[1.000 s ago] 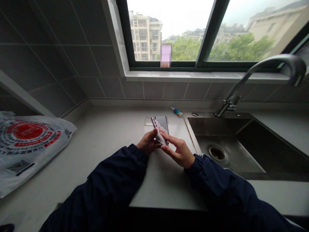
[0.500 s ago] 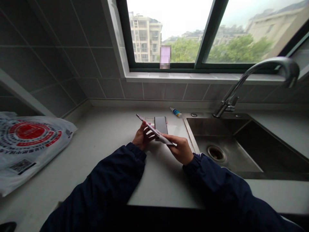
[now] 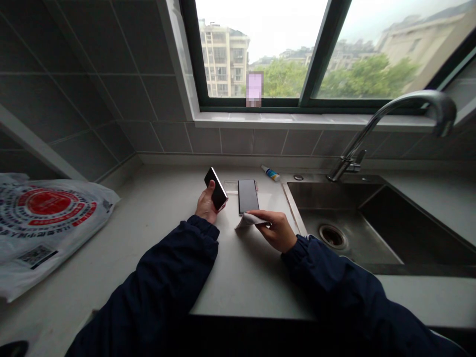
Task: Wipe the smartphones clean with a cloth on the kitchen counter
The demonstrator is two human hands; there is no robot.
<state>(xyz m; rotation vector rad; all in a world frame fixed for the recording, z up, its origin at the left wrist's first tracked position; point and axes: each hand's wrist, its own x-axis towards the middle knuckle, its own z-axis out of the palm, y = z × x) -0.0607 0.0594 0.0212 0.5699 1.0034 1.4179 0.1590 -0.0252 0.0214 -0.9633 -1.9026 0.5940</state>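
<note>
Gripping a phone (image 3: 216, 188) upright, the left hand (image 3: 207, 204) is closed around it; the right hand (image 3: 274, 229) pinches a white cloth (image 3: 249, 221) beside a second phone (image 3: 248, 196) lying flat.

window patch (image 3: 255, 89): pixelated, contents unreadable;
small tube (image 3: 270, 173): label too small to read;
plastic bag (image 3: 44, 223): cut off at left;
cloth (image 3: 247, 220): partly hidden under right hand (image 3: 273, 229)

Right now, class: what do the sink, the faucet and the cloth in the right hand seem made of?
The sink: probably brushed stainless steel, dull grey sheen. The faucet: likely chrome-plated metal, bright highlights along its curve. The cloth in the right hand: soft pale fabric, folding limply; fibre unclear.
</note>
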